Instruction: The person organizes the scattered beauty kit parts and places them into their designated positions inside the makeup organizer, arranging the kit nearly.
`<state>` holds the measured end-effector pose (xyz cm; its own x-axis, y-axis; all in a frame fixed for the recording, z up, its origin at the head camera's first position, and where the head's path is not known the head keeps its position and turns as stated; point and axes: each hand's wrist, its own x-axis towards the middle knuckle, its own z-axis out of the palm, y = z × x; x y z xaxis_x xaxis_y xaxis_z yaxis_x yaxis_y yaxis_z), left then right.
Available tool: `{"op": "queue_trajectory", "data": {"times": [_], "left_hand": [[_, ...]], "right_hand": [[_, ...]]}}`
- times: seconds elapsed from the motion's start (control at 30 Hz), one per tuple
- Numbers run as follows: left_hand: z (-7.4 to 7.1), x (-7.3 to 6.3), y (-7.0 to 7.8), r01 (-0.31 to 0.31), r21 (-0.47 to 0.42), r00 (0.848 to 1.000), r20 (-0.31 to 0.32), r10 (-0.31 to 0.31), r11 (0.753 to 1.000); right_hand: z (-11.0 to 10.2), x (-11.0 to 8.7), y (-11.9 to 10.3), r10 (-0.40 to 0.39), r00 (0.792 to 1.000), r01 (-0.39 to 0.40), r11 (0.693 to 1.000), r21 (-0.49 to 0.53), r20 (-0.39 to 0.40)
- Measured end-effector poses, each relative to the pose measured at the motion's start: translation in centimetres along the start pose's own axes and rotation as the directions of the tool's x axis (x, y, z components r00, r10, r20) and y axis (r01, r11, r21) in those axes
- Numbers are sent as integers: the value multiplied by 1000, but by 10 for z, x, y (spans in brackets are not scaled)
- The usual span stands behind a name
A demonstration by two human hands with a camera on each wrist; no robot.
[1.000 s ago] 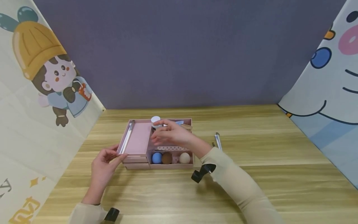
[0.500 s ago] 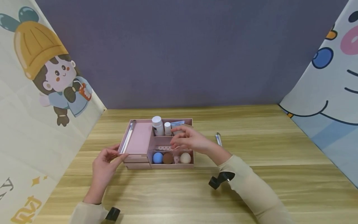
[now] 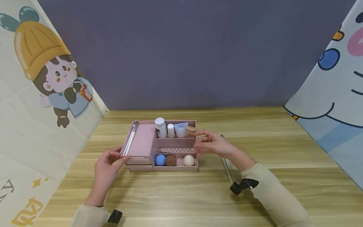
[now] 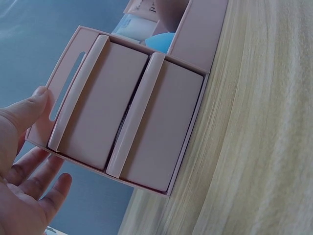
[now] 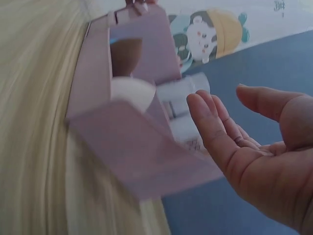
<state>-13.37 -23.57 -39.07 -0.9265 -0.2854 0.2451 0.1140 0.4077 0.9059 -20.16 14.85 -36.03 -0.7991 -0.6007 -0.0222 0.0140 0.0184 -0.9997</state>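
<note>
A pink cosmetics organizer (image 3: 144,138) stands on the wooden table. My left hand (image 3: 107,165) grips its front left corner, thumb on the front face by the slot and fingers along the side. Two drawers (image 4: 100,103) face the left wrist view, both pushed in. My right hand (image 3: 214,145) hovers at the right side with relaxed, spread fingers and holds nothing. White bottles (image 3: 161,128) and tubes (image 3: 180,130) stand in the back compartment. Blue (image 3: 160,160), brown (image 3: 170,160) and cream (image 3: 188,160) makeup sponges sit in the front one. Makeup brushes (image 3: 129,140) lie on the top tray.
More slim brushes (image 3: 226,170) lie on the table (image 3: 175,195) to the right, partly hidden by the right forearm. A dark grey panel (image 3: 193,56) rises behind the table, with cartoon-printed panels (image 3: 51,94) at both sides.
My right hand has moved right, from over the organizer's middle to its right edge, uncovering the bottles and tubes. My left hand stays at the corner.
</note>
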Motion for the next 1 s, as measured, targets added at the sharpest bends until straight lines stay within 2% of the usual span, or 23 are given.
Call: {"op": "queue_trajectory", "data": {"times": [0.23, 0.4, 0.8, 1.0], "left_hand": [[0, 0, 1, 24, 13, 1000, 6, -24, 1000], [0, 0, 1, 25, 5, 1000, 6, -25, 1000], [1, 0, 0, -10, -1, 1000, -14, 10, 1000], [0, -1, 0, -3, -3, 1000, -12, 3, 1000]], "right_hand": [[-25, -15, 15, 50, 994, -49, 999, 6, -102], [-40, -24, 24, 81, 987, -81, 997, 1, -138], [-58, -41, 36, 146, 964, -174, 979, -108, -223], [-60, -41, 40, 154, 951, -218, 948, -232, -267]]}}
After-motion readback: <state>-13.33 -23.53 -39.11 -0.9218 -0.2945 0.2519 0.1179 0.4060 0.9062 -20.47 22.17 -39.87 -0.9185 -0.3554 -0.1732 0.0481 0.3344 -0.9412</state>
